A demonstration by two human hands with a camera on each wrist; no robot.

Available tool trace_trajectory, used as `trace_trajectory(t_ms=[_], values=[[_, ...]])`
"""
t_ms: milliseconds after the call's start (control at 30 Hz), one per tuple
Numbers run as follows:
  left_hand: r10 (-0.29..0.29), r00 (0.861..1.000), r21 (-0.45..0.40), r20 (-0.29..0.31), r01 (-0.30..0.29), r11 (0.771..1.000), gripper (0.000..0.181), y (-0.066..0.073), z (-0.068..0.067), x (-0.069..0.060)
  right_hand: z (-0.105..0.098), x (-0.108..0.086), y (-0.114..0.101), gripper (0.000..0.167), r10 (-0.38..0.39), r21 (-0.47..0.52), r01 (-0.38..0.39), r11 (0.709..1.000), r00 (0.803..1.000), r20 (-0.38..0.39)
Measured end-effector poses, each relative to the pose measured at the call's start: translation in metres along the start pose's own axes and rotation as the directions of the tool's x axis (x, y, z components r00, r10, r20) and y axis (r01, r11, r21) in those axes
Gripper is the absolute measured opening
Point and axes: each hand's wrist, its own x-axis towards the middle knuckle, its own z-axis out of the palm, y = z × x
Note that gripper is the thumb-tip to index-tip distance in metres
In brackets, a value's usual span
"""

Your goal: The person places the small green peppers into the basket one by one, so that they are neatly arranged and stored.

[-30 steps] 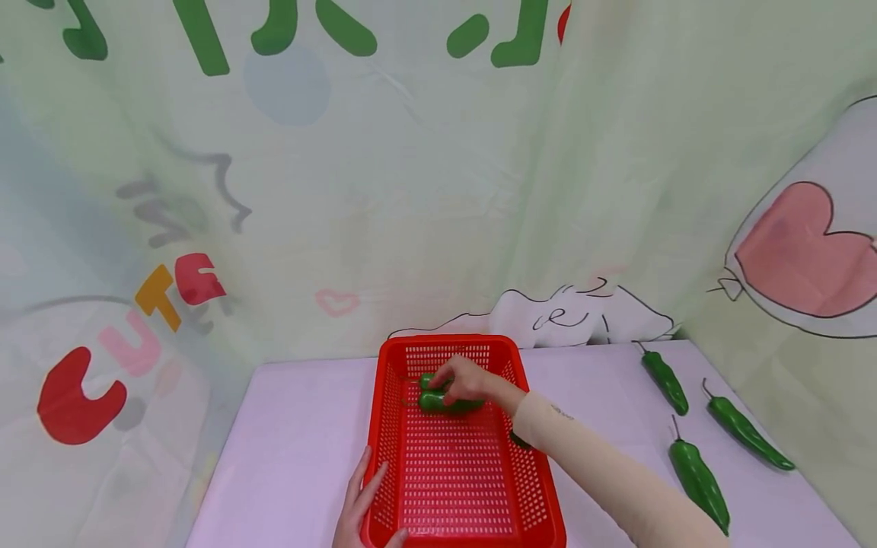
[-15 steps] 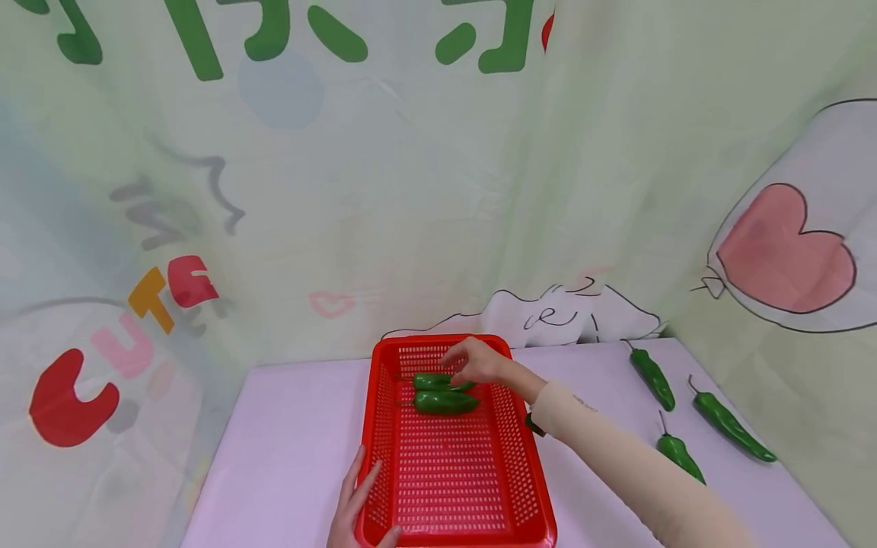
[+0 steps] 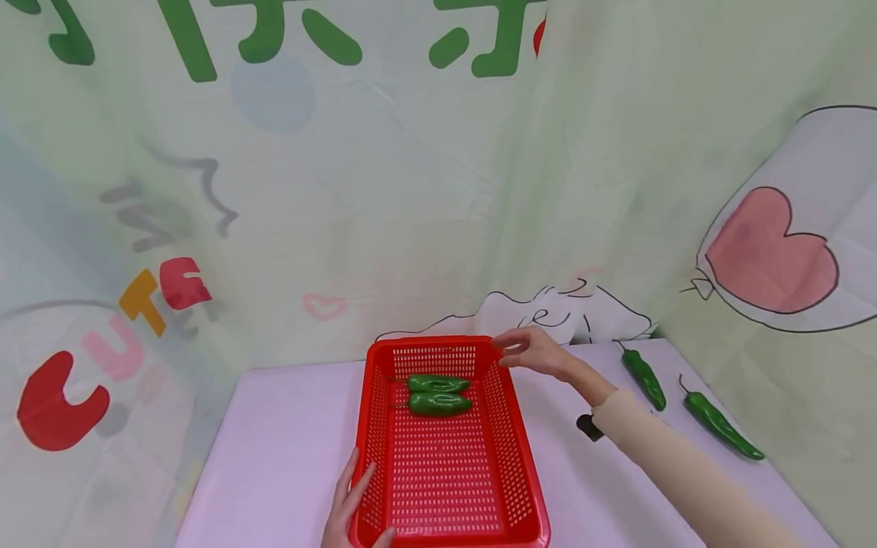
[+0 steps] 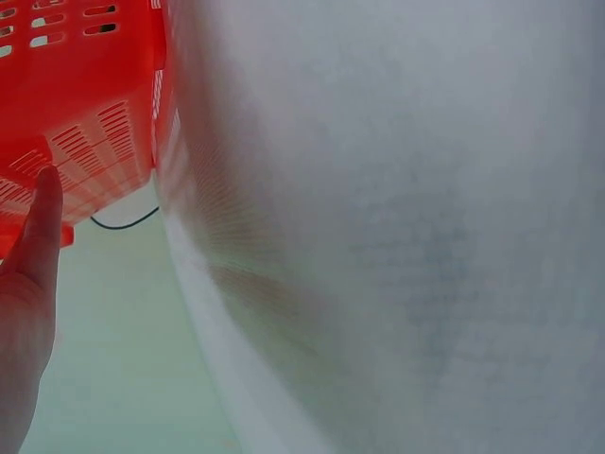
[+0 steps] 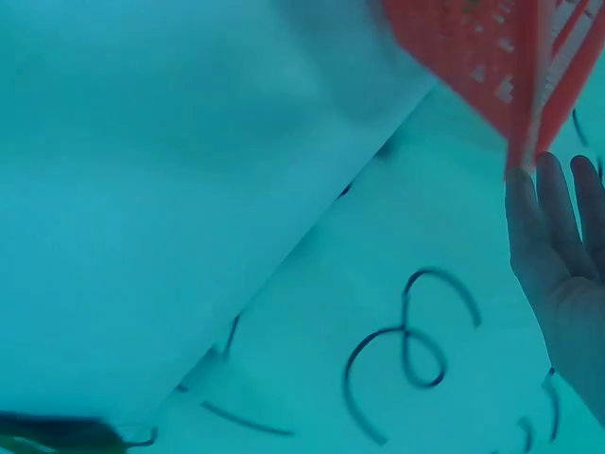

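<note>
A red plastic basket (image 3: 448, 460) stands on the table, with two green chili peppers (image 3: 438, 405) lying side by side near its back wall. My left hand (image 3: 346, 506) rests against the basket's left side near the front, its visible fingers fairly straight. In the left wrist view a finger (image 4: 43, 227) shows against the basket's slotted wall (image 4: 95, 142). Over the back right corner, my right hand (image 3: 537, 352) hovers with loosely bent fingers and nothing in them. In the right wrist view, its fingers appear near the basket's corner (image 5: 525, 142); contact is unclear.
Two more green chili peppers, a back one (image 3: 644, 378) and a front one (image 3: 721, 425), lie on the table at the right. A dark object (image 3: 591, 428) shows beside the right sleeve (image 3: 678, 464). A printed curtain (image 3: 411, 213) hangs behind the table (image 3: 274, 457).
My right hand has let go of a chili pepper in the basket, lifted, and moved right to the back corner. A pepper on the right is now hidden by the sleeve. My left hand stays put.
</note>
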Motion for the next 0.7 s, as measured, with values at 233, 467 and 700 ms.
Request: trace_trajectory(t_ms=[233,467,700], values=[[-0.010,1.000,0.014,0.003,0.010,1.000,0.075,0.001,0.000,0.000,-0.031,-0.034,0.025,0.043,0.105,0.018,-0.104,0.994,0.993,-0.050],[-0.050,0.999,-0.017,-0.005,0.050,0.999,0.080,0.005,0.001,-0.002,-0.056,-0.066,0.053,0.050,0.178,-0.034,-0.183,0.983,0.977,-0.118],[-0.030,1.000,0.006,-0.004,0.030,1.000,0.080,0.004,0.000,-0.002,-0.074,-0.105,0.087,0.055,0.248,-0.066,-0.259,0.964,0.958,-0.142]])
